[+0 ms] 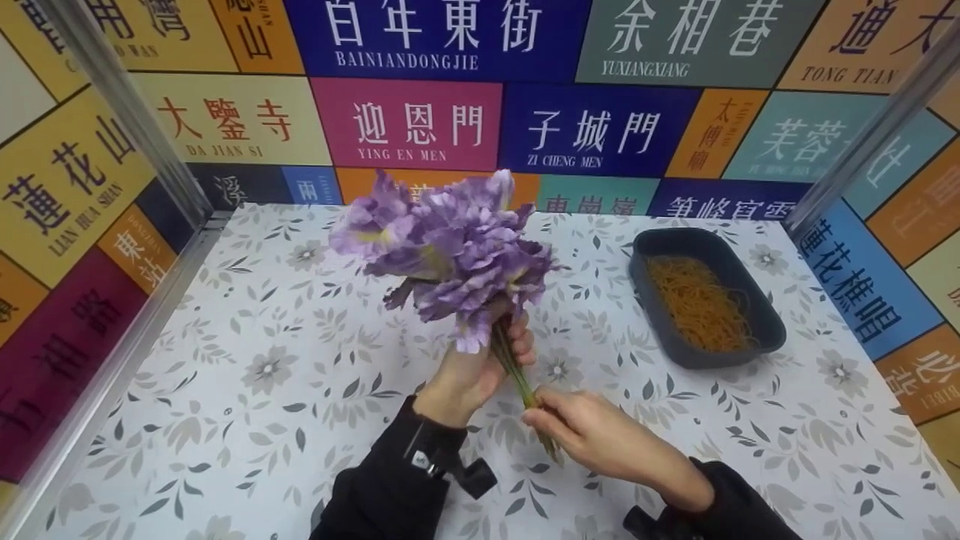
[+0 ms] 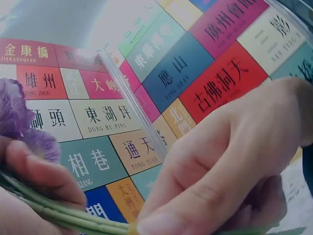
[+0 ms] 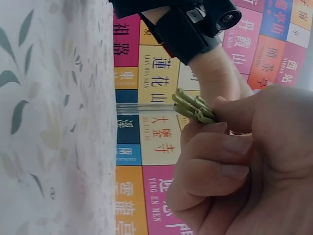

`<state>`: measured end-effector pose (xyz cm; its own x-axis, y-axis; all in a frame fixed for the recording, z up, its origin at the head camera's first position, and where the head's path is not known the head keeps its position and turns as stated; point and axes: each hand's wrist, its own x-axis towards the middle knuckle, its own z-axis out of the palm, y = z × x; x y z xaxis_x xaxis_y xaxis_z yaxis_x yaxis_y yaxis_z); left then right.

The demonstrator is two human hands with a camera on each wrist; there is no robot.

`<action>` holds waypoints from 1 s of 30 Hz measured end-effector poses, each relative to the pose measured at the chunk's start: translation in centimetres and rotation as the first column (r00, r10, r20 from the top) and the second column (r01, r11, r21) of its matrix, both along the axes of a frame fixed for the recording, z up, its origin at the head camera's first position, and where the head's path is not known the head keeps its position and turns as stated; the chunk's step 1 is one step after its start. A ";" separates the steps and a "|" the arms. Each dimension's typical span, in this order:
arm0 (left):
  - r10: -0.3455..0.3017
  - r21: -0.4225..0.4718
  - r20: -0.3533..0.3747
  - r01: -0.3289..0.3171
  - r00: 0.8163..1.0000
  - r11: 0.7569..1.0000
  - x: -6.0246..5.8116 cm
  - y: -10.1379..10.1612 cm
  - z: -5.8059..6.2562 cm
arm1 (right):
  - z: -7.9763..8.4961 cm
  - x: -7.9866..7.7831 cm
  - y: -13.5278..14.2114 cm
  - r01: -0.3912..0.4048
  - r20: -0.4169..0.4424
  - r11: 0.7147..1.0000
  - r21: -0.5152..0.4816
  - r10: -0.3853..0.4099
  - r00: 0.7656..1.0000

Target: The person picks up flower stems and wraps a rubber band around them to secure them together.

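A bunch of purple artificial flowers is held up over the table, its blooms tilted away from me. Just below the blooms, my left hand grips the green stems. Lower down, my right hand pinches the same stems near their cut ends. In the left wrist view a small yellowish band shows on the stems beside the right thumb; most of it is hidden. The right wrist view shows the stem ends bundled together, sticking out past the right fingers.
A dark grey tub at the right holds a heap of thin yellow-brown rubber bands. Leaf-patterned white cloth covers the table. Panels with colourful place-name signs stand behind and at both sides.
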<state>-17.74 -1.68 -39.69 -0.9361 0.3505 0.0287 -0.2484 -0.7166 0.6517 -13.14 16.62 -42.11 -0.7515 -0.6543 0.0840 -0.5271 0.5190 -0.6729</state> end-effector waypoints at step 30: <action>-0.236 -0.848 -0.515 -0.452 0.824 0.275 -3.7 0.9 -6.5 | -5.0 -4.1 0.9 0.229 -0.039 0.972 0.053 -0.227 0.973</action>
<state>-21.46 -0.80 -46.20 -0.9199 0.3440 0.1885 0.3421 0.4685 0.8145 -17.26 17.53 -47.06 -0.8789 -0.4706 0.0781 -0.4114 0.6649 -0.6234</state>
